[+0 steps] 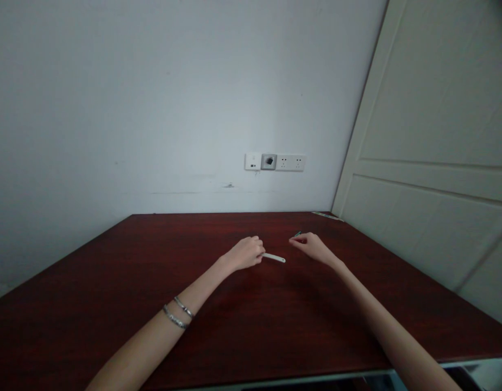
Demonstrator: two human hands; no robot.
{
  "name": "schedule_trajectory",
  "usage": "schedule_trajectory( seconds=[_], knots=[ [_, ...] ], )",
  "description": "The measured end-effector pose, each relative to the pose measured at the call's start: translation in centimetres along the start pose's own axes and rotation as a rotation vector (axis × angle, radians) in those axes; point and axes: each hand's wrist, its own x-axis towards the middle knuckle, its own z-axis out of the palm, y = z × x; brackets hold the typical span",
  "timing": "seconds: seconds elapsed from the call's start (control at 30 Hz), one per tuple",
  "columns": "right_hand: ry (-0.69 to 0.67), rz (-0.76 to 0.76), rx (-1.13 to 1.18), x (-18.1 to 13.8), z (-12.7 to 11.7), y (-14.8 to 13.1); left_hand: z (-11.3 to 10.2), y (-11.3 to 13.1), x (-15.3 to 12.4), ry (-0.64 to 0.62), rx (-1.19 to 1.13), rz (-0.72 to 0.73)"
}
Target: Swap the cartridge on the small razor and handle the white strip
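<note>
My left hand (248, 252) is closed around a slim white strip (274, 257), slightly curved, with a small hole near its free end. That end sticks out to the right, and the rest is hidden by my fingers, so its kind does not show. To the right and a little farther back, my right hand (309, 243) pinches a small dark-green piece (297, 234), whose tip shows above the fingers. It is too small to name. A gap separates the two hands, both low over the dark red tabletop (202, 228).
Behind the table rises a pale wall (173, 98) with a row of sockets (289, 162). A cream panelled door (430, 130) borders the right side. A thin flat strip (327, 216) lies at the back right corner. The table's front edge (300, 377) runs below my arms.
</note>
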Motion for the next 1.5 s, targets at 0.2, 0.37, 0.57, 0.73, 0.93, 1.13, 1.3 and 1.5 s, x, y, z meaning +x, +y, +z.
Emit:
schedule_trajectory(
  seconds=[0.2,0.37,0.57,0.73,0.93,1.13,1.3,1.5],
  knots=[
    [-0.095,-0.166,0.147,-2.0,2.1,-4.2,-0.5,0.1,0.4,0.041,0.168,0.058],
    [-0.028,-0.308,-0.063,-2.4,2.8,-4.9,-0.3,0.0,0.6,0.045,0.226,0.072],
    [-0.035,-0.265,-0.279,-3.2,3.0,-5.5,0.0,0.1,1.3,0.072,0.263,0.107],
    [0.013,-0.265,-0.301,-2.9,2.9,-4.8,-0.1,0.1,1.8,0.148,0.240,0.049],
    [0.175,-0.048,-0.313,-1.8,1.3,-0.5,1.0,-2.9,1.0,0.261,-0.010,-0.196],
    [0.200,0.295,-0.293,-1.9,-0.6,3.1,5.0,-6.3,-1.0,0.076,-0.417,-0.441],
    [0.176,0.442,-0.341,-2.0,-0.8,4.7,6.9,-7.0,-1.5,-0.010,-0.586,-0.499],
    [0.099,0.482,-0.357,-2.0,-0.1,6.1,7.6,-6.7,-0.9,0.034,-0.632,-0.480]
  ],
)
